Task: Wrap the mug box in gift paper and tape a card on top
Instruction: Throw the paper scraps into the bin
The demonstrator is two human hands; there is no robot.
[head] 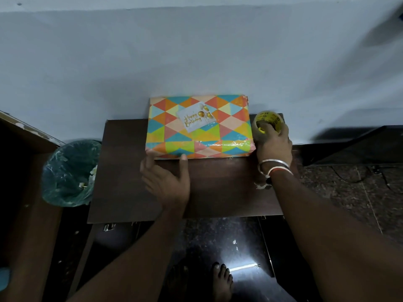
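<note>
Curled round the yellow-cored roll of clear tape (269, 120), the right hand (273, 147) holds it at centre right of the frame. The left hand (165, 182) is spread loose, its thumb touching the parcel's near edge. On the dark brown wooden table (218, 192), the mug box wrapped in triangle-patterned paper (229, 131) lies mid-frame, long axis left to right. The white birthday card (195, 120) rests tilted on top, up-left of the roll and nearer the left hand. Whether tape holds it, I cannot tell.
</note>
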